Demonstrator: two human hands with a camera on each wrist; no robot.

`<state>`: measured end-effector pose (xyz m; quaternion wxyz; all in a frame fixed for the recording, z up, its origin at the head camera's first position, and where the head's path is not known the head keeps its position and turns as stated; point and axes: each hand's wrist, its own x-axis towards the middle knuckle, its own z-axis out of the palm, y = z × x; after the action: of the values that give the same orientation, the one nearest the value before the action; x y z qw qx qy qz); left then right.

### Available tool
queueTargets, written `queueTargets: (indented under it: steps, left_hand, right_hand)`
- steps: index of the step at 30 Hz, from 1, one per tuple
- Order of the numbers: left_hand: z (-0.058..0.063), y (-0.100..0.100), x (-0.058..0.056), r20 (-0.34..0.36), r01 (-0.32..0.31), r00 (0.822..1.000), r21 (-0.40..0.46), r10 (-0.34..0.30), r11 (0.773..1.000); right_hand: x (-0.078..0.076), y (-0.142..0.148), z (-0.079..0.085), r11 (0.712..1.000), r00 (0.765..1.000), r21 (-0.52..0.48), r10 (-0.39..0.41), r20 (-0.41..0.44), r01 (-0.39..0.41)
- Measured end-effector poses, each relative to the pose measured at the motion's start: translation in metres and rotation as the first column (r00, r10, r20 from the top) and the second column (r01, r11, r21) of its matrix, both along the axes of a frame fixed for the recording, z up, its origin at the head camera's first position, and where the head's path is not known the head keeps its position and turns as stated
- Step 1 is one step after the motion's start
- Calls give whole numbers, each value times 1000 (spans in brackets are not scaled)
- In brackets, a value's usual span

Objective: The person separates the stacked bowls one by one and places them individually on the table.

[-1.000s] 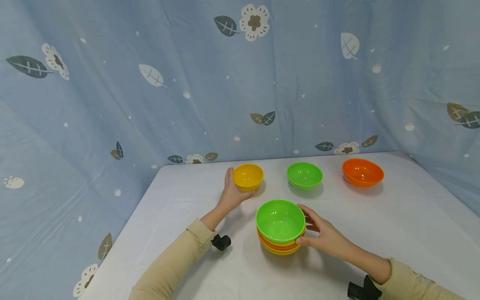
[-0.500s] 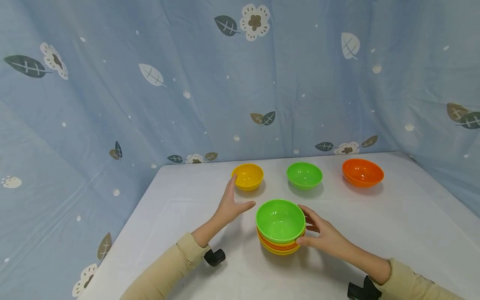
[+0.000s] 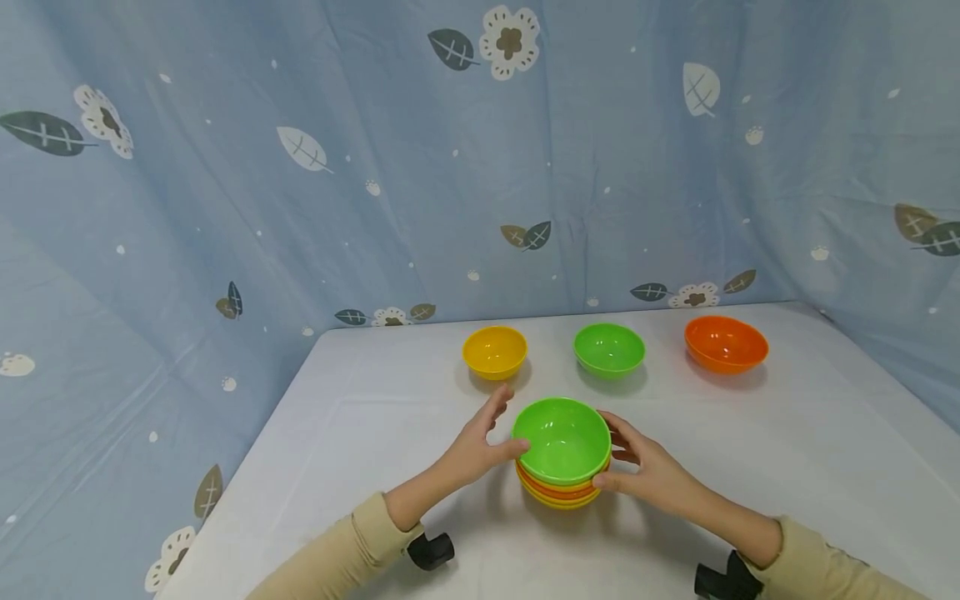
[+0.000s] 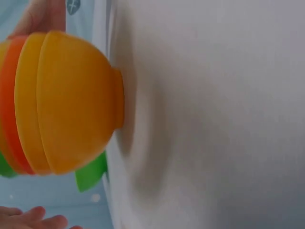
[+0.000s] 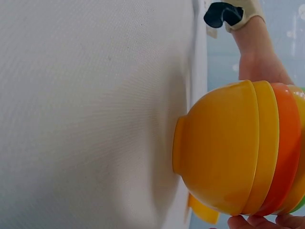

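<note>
A stack of bowls [image 3: 558, 498] stands in front of me, green on top, with orange and yellow ones nested under it. My right hand [image 3: 652, 475] grips its right side, thumb at the front and fingers curled behind the rim. On the other side, my left hand [image 3: 476, 450] has its fingers extended, and its thumb overlaps the green bowl's [image 3: 562, 442] left rim in the head view. In the left wrist view the lowest yellow bowl [image 4: 76, 105] shows its foot close to the cloth. The right wrist view shows the fingers [image 5: 257, 222] at the stack's side.
Behind the stack, a yellow bowl [image 3: 495, 353], another green bowl [image 3: 609, 352] and an orange bowl [image 3: 726, 346] stand apart in a row along the far edge. A white cloth [image 3: 817, 467] covers the table. A blue patterned curtain [image 3: 637, 167] hangs behind.
My left hand has left the yellow bowl at the back and come nearer to me and rightward, to the stack's left side. The right hand has kept its grip on the stack.
</note>
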<state>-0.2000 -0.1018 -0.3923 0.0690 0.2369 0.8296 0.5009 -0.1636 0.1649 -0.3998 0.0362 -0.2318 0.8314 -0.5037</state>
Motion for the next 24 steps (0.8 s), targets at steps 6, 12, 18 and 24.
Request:
queueTargets:
  steps: [6, 12, 18, 24]
  left_hand:
    - [-1, 7, 5, 45, 57, 997, -39, -56, 998]
    - [-1, 13, 11, 91, 74, 993, -44, -70, 996]
    - [-4, 16, 15, 116, 66, 991, 14, -67, 998]
    - [-8, 19, 16, 82, 64, 994, 43, -68, 997]
  right_hand:
    - [0, -1, 1, 1000, 1000, 2, -9, -18, 9]
    - [1, 0, 0, 1000, 1000, 6, -1, 4, 1]
    - [1, 1, -2, 1000, 1000, 11, 0, 5, 0]
    - [1, 1, -2, 1000, 1000, 5, 0, 0, 0]
